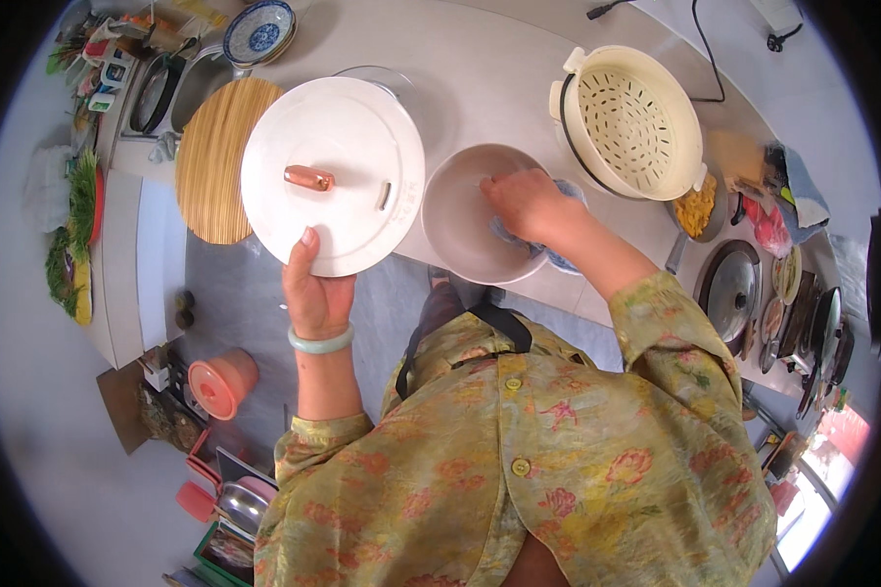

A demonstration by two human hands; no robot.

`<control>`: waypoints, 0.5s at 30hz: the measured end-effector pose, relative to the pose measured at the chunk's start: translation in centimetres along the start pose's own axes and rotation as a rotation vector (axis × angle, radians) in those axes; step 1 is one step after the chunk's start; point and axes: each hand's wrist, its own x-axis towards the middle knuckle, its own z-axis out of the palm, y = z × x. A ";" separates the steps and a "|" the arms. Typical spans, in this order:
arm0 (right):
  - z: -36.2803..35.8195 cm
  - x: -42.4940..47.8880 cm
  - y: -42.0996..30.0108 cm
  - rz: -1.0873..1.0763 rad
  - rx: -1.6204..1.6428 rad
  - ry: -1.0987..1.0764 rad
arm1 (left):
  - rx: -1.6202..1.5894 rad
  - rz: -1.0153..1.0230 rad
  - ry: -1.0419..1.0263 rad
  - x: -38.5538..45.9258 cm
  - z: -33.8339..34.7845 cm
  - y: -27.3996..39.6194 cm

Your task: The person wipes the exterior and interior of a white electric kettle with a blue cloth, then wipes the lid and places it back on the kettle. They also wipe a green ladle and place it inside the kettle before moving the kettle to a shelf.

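Note:
My left hand point(319, 293) grips the lower edge of a round white lid point(352, 132), thumb on top. The lid has a copper-coloured handle point(309, 178) and a small slot, and it is raised and turned towards me. My right hand point(525, 205) reaches into a deep pinkish-beige pot or bowl point(448, 213) near the counter's front edge. Its fingers are bunched around a blue-grey cloth point(512, 235). More of the cloth shows outside the rim, under my wrist. My fingertips and part of the pot's inside are hidden.
A cream steamer basket point(624, 125) stands at the back right, near a pan of yellow food point(696, 209). Behind the lid lie a round wooden board point(216, 161) and a wire stand point(382, 77). Blue-patterned bowls point(260, 33) stand beside the sink point(198, 92). A pink bin point(224, 381) is on the floor.

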 end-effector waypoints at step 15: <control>1.7 3.6 0.6 -0.045 -0.179 -0.001 | -0.007 -0.065 -0.011 -0.1 0.6 0.3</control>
